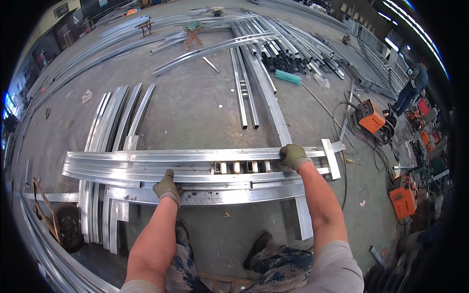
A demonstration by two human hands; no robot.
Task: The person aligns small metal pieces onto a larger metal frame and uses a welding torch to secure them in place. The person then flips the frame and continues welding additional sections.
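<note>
Several long, shiny steel tubes [195, 155] lie side by side across the space in front of me. Short square tube pieces [236, 167] sit between two of them, right of the middle. My right hand [293, 157], in an olive work glove, is closed around the far tube near its right end. My left hand [167, 186], gloved the same way, grips the near side of the tubes left of the middle; its thumb lies on top and its other fingers are partly hidden. A short flat steel piece [330, 159] lies crosswise at the right end.
Beneath the tubes, lengthwise steel profiles [105, 122] stand at left and a long beam [304, 219] at right. A narrow two-rail steel frame [243, 88] and stacked tubes [288, 53] lie beyond. Orange machines [371, 116] with cables are at right, near another person [413, 87].
</note>
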